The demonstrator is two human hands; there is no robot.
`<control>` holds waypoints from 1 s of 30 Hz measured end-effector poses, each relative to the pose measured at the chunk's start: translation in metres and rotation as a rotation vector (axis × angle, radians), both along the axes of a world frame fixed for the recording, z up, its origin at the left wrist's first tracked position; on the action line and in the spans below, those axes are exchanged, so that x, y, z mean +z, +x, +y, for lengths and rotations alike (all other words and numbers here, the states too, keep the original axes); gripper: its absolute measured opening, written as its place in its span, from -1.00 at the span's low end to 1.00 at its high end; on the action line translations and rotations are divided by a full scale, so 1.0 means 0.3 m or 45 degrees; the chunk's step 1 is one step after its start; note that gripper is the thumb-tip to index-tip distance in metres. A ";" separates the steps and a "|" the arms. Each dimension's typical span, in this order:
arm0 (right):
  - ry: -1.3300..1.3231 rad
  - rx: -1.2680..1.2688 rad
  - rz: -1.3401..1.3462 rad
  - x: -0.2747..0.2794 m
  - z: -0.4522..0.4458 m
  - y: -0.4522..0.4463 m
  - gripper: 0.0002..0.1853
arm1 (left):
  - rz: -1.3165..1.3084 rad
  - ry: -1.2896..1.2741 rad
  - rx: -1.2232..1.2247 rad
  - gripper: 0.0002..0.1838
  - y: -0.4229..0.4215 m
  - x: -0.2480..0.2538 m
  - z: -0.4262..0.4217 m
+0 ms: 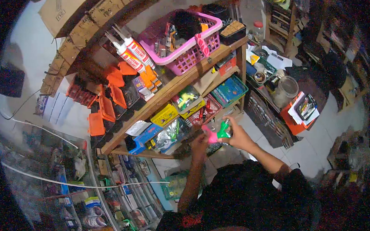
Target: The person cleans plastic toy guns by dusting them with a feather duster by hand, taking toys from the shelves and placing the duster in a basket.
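Note:
In front of the shelf, my right hand is wrapped round a bright green plastic piece with a clear, shiny part at its edge. Touching it on the left is a bright pink plastic piece; whether the two are joined I cannot tell. My left hand is closed at the pink piece's left end, its fingers dim and partly hidden. A similar yellow-green piece lies in a shelf compartment just beyond.
A pink basket full of goods stands on the wooden shelf, beside white sealant tubes and orange-lidded bins. A glass display case lies to the left. At right, a clear tub sits among clutter.

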State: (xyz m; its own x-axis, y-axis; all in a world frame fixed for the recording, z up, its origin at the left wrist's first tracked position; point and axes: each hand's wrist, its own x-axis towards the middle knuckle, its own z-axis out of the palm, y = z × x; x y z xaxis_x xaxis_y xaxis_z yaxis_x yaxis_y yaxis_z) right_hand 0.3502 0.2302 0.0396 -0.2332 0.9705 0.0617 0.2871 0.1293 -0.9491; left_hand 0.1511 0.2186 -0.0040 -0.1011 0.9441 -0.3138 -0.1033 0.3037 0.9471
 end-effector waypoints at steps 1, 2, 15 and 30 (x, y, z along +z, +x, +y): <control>0.009 0.092 0.184 -0.002 0.010 -0.006 -0.14 | 0.108 -0.055 -0.022 -0.68 -0.001 0.049 0.005; 0.011 0.134 0.168 -0.008 0.021 -0.009 -0.13 | 0.089 -0.084 0.000 -0.68 -0.010 0.032 0.013; 0.060 0.322 0.204 0.240 0.469 0.097 -0.25 | 0.059 0.289 0.117 -0.72 -0.035 0.179 -0.105; -0.479 0.122 0.971 0.659 0.704 -0.047 -0.84 | -0.329 0.426 0.178 -0.67 -0.411 -0.177 -0.111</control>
State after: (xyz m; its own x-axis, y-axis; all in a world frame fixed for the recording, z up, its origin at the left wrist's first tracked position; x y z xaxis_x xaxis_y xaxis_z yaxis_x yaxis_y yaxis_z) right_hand 0.3361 0.4415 0.2372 -0.3406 0.9361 -0.0873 -0.4438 -0.2419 -0.8629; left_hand 0.0279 0.1852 -0.0570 -0.1933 0.9808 -0.0247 -0.3678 -0.0490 0.9286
